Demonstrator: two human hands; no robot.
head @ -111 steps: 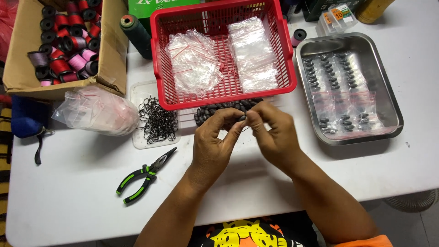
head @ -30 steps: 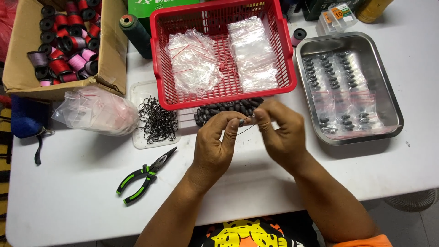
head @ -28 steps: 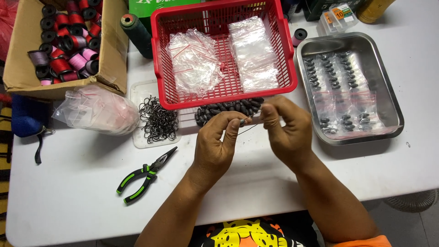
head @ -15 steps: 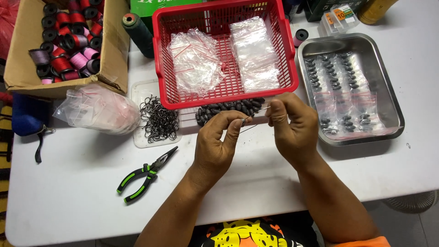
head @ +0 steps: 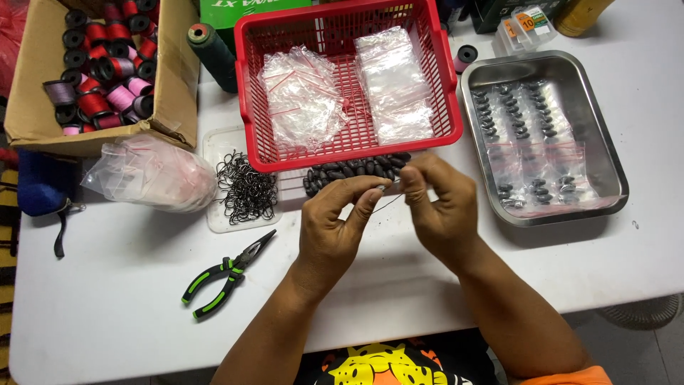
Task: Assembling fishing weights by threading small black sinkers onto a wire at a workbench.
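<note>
White table [head: 107, 314] fills the view, with the person seated at its near edge. Cardboard box [head: 171, 85] at far left, packed with thread spools [head: 100, 78] in red, pink, purple and black. Red plastic basket [head: 246, 107] at top centre holds two heaps of small clear zip bags [head: 395, 82]. Steel tray [head: 613, 178] on the right, with bagged dark weights lying in rows inside it. Crumpled clear plastic bag [head: 153, 175] sits just in front of the box. A shallow clear tray [head: 214, 142] beside it carries a pile of black hooks [head: 246, 192]. Dark green thread cone [head: 214, 53] stands between box and basket. Green-handled pliers [head: 228, 274] lie on the table, near the left forearm, untouched.

Left hand [head: 335, 228] and right hand [head: 442, 207] meet just in front of the basket, above a row of dark oval sinkers [head: 349, 172]. Both hands have fingers narrowly pinched, thumb against forefinger. Between them runs a thin line [head: 385, 205], taut, one end gripped by each hand. The right hand's fingertips also seem to nip a tiny piece at the line's end; too small to tell what it is.
</note>
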